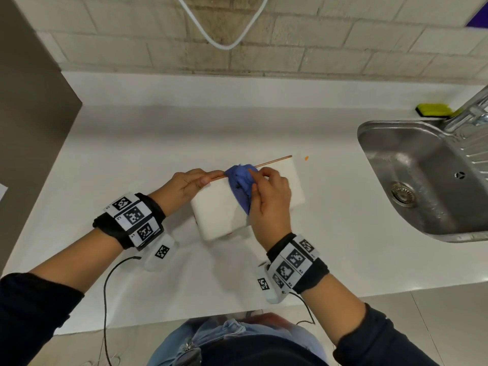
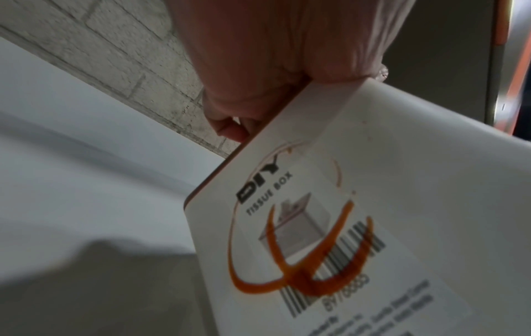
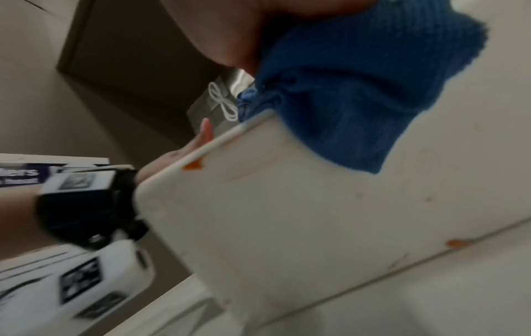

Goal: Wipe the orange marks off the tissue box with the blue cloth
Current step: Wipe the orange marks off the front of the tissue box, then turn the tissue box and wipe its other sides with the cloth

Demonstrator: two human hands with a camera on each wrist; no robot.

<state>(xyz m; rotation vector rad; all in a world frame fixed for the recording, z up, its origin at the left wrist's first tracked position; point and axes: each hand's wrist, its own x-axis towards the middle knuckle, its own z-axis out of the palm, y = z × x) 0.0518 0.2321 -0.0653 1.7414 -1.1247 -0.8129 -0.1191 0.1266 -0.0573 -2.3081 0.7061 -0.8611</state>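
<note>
A white tissue box (image 1: pixel 219 210) lies on its side on the white counter, its wood-coloured rim (image 1: pixel 274 161) along the far edge. My left hand (image 1: pixel 187 183) grips the box's far left edge. My right hand (image 1: pixel 266 196) holds a bunched blue cloth (image 1: pixel 241 180) and presses it on the box's upper face near the far edge. In the left wrist view the box's labelled end (image 2: pixel 330 238) carries thick orange ring marks (image 2: pixel 304 282) over the barcode. The right wrist view shows the blue cloth (image 3: pixel 359 91) on the box (image 3: pixel 287 216), with small orange spots (image 3: pixel 192 166) near its edges.
A steel sink (image 1: pixel 422 180) with a tap is set in the counter at the right, a yellow-green sponge (image 1: pixel 433 110) behind it. A small orange spot (image 1: pixel 306 157) marks the counter (image 1: pixel 184 133) beyond the box. A brick wall backs the counter; a dark panel stands at the left.
</note>
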